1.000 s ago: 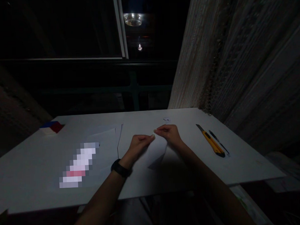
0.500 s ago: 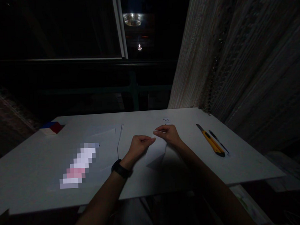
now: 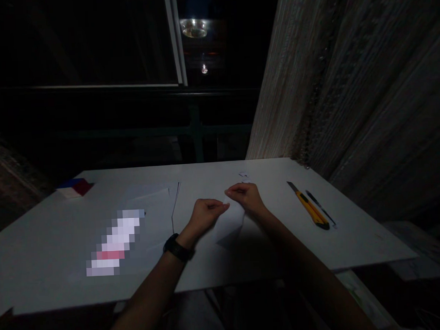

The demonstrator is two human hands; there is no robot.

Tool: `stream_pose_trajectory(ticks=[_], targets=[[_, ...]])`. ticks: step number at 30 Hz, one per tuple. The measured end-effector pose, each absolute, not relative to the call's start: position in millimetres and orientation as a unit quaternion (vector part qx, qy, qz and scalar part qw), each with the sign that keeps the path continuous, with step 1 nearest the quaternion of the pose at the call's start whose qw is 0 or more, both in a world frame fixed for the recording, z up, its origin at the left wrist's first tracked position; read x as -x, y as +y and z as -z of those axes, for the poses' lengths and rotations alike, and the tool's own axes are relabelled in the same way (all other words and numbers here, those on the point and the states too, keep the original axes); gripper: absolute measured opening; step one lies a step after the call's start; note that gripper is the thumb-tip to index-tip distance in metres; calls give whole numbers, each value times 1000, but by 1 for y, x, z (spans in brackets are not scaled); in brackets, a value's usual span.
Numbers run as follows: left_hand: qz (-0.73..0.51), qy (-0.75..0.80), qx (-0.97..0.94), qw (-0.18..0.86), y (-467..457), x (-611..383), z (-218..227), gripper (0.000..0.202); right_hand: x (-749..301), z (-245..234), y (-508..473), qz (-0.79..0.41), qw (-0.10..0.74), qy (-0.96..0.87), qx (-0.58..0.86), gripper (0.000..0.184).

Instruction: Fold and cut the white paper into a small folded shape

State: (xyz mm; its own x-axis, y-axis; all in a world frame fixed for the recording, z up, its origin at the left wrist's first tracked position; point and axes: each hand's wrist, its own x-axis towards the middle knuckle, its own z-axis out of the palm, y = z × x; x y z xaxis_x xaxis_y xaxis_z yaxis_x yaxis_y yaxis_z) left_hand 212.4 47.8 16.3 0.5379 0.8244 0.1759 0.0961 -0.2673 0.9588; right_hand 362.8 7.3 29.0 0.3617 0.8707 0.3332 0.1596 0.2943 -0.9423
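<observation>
A small white sheet of paper [image 3: 230, 223] is held up over the table, its lower corner in shadow. My left hand [image 3: 206, 214] pinches its upper left edge between thumb and fingers; a dark watch is on that wrist. My right hand [image 3: 245, 197] grips the paper's top in a pinch, a little higher and to the right. The fingertips of both hands are close together but apart. Part of the paper is hidden behind the hands.
On the white table [image 3: 282, 254], a yellow utility knife [image 3: 309, 207] and a pen [image 3: 320, 208] lie at right. Small paper scraps [image 3: 244, 175] sit beyond my hands. Paper sheets [image 3: 156, 211], partly blurred out, lie left. A blue, red and white block [image 3: 74, 188] stands far left. A curtain [image 3: 275, 94] hangs behind.
Almost nothing differs. Both hands keep their pinch on the paper, and its lower part has shifted very slightly.
</observation>
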Motion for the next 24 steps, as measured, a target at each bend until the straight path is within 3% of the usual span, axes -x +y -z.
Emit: stream_pose_trajectory(ticks=[15, 24], targets=[[-377, 302, -704, 521, 53, -213, -12, 36, -371, -20, 13, -235, 678, -408, 564, 15], [-315, 226, -684, 618, 55, -209, -9, 43, -373, -23, 12, -203, 687, -356, 600, 16]])
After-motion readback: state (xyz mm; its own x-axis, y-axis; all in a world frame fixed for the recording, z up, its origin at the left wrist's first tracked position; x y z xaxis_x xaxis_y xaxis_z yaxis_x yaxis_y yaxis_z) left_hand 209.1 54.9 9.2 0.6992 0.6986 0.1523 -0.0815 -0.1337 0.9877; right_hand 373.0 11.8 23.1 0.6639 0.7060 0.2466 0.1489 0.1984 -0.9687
